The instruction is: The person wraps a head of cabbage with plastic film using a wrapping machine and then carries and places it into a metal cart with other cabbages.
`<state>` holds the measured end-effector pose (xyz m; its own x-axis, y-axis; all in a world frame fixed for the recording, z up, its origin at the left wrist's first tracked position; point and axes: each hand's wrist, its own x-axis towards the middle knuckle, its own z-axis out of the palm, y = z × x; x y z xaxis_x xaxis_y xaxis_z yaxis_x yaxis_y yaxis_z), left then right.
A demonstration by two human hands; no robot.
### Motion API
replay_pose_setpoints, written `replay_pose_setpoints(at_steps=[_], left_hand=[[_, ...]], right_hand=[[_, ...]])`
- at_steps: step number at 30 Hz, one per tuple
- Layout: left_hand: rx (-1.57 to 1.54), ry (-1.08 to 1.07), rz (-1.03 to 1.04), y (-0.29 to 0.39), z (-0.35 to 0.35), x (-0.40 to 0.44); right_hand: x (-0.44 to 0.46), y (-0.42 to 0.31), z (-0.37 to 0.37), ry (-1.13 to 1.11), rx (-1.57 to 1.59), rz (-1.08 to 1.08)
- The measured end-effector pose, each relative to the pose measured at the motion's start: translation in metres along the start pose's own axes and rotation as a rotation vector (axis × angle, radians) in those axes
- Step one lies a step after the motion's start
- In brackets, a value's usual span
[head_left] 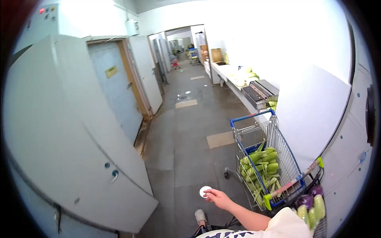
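Observation:
My right hand (219,199) reaches out low in the middle of the head view, its forearm coming from a pale sleeve. Its fingers are bent together at the edge of a small white round disc (204,192), which they appear to pinch; its kind is unclear. To the right of the hand stands a metal shopping cart (291,141) with blue trim, holding many green corn cobs in husks (260,168). My left hand is out of view.
A second cart's handle (293,183) lies close on the right, above purple cabbages (305,201) and pale green long vegetables (319,206). A grey door (79,139) juts in from the left. Ahead, a tiled corridor (190,127) runs past a counter with a wrapping machine (260,92).

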<state>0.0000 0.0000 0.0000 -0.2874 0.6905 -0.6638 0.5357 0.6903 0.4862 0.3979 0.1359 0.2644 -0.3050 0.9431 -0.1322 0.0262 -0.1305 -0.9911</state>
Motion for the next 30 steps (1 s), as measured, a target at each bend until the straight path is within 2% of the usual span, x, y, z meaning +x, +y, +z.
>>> replay_pose_setpoints(at_steps=[4,6,8,10,11,12,13,15,16,17,18,20,22,23,26,28,29,30], left_hand=[[0.133,-0.027,0.042,0.082,-0.046,0.125],[0.186,-0.034,0.064,0.119,-0.066,0.189],[0.235,-0.038,0.176,0.170,-0.084,0.265],[0.226,-0.060,0.385,0.243,-0.105,0.358],[0.148,-0.190,0.457,0.304,-0.100,0.396],[0.081,-0.386,0.359,0.403,-0.130,0.355],[0.096,-0.584,0.336,0.434,-0.136,0.386],[0.205,-0.924,0.394,0.553,-0.120,0.351],[0.294,-1.097,0.486,0.576,-0.105,0.367],[0.283,-1.220,0.538,0.573,-0.078,0.416],[0.294,-1.384,0.575,0.614,-0.055,0.434],[0.019,-1.407,0.449,0.681,-0.085,0.452],[0.067,-1.449,0.332,0.775,-0.104,0.440],[0.162,-1.426,0.438,0.811,-0.107,0.451],[0.163,-1.466,0.281,0.887,-0.067,0.532],[0.175,-1.518,0.161,0.930,-0.043,0.572],[0.191,-1.531,0.093,0.949,-0.034,0.601],[0.223,-1.517,0.165,0.991,-0.020,0.618]], right_hand=[[0.128,0.002,-0.019,0.052,-0.115,0.057],[0.174,-0.002,-0.034,0.058,-0.038,0.018],[0.223,-0.024,-0.059,0.036,-0.010,-0.032],[0.271,-0.026,-0.089,0.136,-0.074,-0.059],[0.289,-0.034,-0.112,0.188,-0.088,-0.023],[0.309,-0.045,-0.126,0.235,-0.086,0.004],[0.328,-0.049,-0.129,0.282,0.009,0.049],[0.379,-0.025,-0.174,0.293,0.086,0.051],[0.404,-0.002,-0.187,0.295,0.138,0.060],[0.434,0.014,-0.200,0.301,0.137,0.035],[0.463,0.003,-0.235,0.316,0.065,0.039],[0.530,-0.031,-0.256,0.336,0.009,0.037],[0.594,-0.055,-0.296,0.335,-0.074,0.022],[0.622,-0.075,-0.312,0.301,-0.084,-0.003],[0.701,-0.134,-0.365,0.228,-0.318,-0.031],[0.750,-0.157,-0.389,0.198,-0.351,-0.098],[0.771,-0.165,-0.401,0.137,-0.325,-0.053],[0.798,-0.162,-0.424,0.090,-0.307,-0.065]])
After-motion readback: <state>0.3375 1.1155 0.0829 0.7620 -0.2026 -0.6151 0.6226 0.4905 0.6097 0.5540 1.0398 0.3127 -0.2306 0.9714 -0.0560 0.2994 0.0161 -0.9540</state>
